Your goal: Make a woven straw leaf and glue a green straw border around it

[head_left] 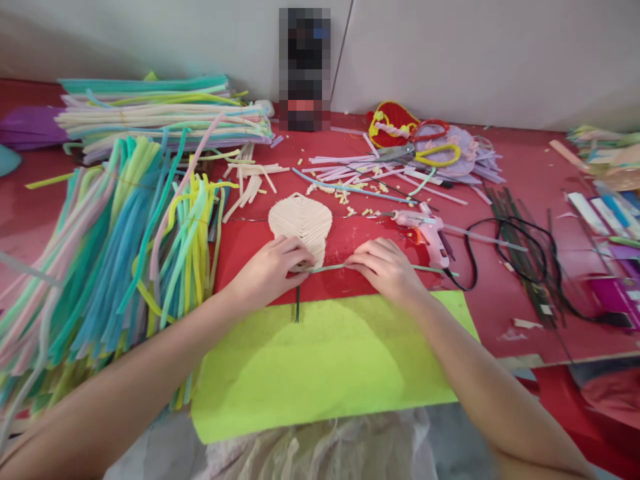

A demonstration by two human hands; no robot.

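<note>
A cream leaf shape (301, 217) made of pipe cleaners lies on the red table, with a dark green wire stem (298, 308) hanging below it. My left hand (280, 267) is closed at the leaf's base, and its fingers cover the spot where the stem starts. From there a pale green pipe cleaner (330, 268) stretches sideways to my right hand (385, 267), which pinches it and leaves its far end (435, 269) sticking out to the right. The pipe cleaner looks straight between the two hands.
A pink glue gun (425, 233) with a black cord (470, 247) lies right of my right hand. Behind are scissors (430, 153) and lilac pipe cleaner pieces (345, 168). Bundles of coloured pipe cleaners (115, 247) fill the left. A lime green sheet (330, 360) hangs over the front edge.
</note>
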